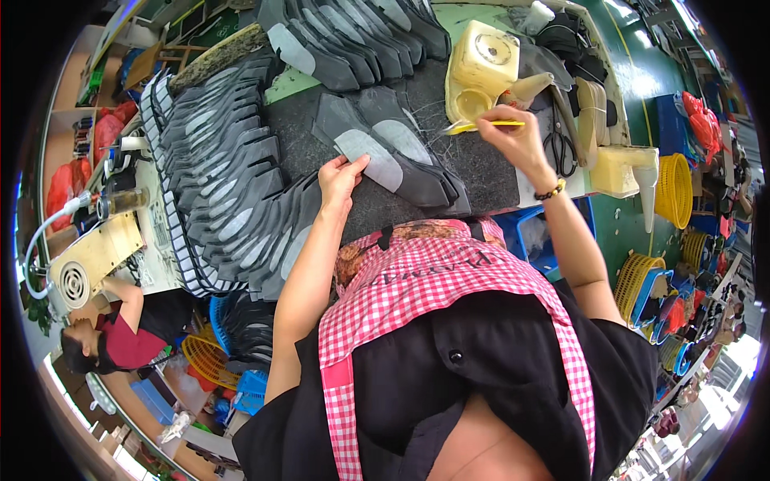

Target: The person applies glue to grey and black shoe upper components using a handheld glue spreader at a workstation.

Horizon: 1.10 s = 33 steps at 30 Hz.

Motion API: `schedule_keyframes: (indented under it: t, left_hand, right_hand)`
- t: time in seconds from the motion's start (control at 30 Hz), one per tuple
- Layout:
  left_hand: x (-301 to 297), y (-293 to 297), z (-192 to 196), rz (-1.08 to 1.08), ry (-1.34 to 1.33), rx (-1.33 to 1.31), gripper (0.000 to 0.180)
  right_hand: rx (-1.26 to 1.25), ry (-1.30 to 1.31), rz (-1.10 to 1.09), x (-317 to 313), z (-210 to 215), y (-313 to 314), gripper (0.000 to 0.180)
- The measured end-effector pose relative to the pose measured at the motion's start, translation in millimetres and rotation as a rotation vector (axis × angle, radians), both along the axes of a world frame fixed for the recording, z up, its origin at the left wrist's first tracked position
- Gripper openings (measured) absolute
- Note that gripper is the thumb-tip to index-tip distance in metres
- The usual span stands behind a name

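Note:
My left hand [341, 183] pinches the near left edge of a dark grey shoe upper piece [417, 181], its thumb by the light grey patch. More such pieces lie beneath it in a small overlapping pile on the dark work mat [301, 124]. In my right hand [516, 144] is a thin brush [507, 123] with a yellow handle, held between thumb and fingers. The brush's pale tip points left, just below the round opening of a cream glue container [484, 60]. Whether the bristles touch anything, I cannot tell.
Rows of overlapping grey pieces [224, 152] fill a striped tray at the left; another stack [345, 40] stands at the back. Black scissors [559, 144] lie right of my right hand, near a cream container [613, 171] at the table's edge. A co-worker [132, 329] sits at the far left.

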<state>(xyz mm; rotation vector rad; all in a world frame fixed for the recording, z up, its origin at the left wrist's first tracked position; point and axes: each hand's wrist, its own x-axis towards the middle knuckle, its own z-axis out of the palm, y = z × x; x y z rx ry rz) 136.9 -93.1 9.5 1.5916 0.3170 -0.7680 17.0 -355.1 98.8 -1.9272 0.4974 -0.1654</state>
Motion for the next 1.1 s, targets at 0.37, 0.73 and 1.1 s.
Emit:
schedule_keyframes:
  t: [0.37,0.73,1.1]
  left_hand:
    - [2.3,3.7,-1.9,0.004,0.017,-0.022,0.032]
    - [6.0,7.8,-2.1,-0.057,0.102,-0.077,0.021]
    - [-4.6,8.8,3.4,-0.020,0.228,-0.136,0.033]
  right_hand:
    - [-0.188,-0.051,0.687,-14.8,-26.8,25.1,0.016]
    - [-0.065,-0.228,0.458,93.6,-44.2,71.7,0.013]
    - [-0.441,-0.235,0.344,146.2,-53.8,72.5,0.017]
